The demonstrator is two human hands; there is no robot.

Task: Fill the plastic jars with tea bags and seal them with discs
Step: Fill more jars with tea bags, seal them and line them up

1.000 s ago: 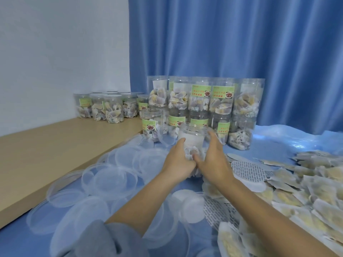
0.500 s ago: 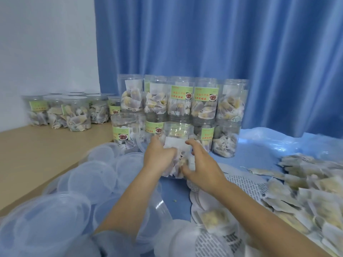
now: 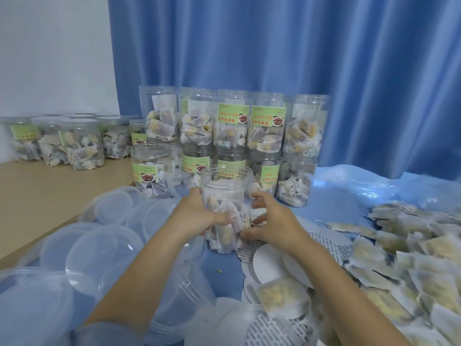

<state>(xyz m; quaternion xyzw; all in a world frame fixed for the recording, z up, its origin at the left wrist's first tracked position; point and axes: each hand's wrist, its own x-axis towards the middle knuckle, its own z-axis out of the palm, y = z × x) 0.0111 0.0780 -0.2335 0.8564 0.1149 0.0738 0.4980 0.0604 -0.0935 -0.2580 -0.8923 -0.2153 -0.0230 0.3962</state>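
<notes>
Nearest me, clear lids (image 3: 92,248) crowd the left and sealing discs (image 3: 269,268) and loose tea bags (image 3: 411,265) crowd the right, leaving only a narrow strip of blue cloth (image 3: 224,273) between my forearms. At mid-table I see the open jar (image 3: 225,196) standing upright, mouth up, long axis vertical, partly filled with bags. My left hand (image 3: 193,216) grasps its left wall; my right hand (image 3: 273,221) curls toward its right side, contact unclear. Just behind, stacked filled jars (image 3: 232,126) block the way; more jars (image 3: 82,143) stand on the wooden ledge (image 3: 50,196) far left, before the curtain (image 3: 274,46).
</notes>
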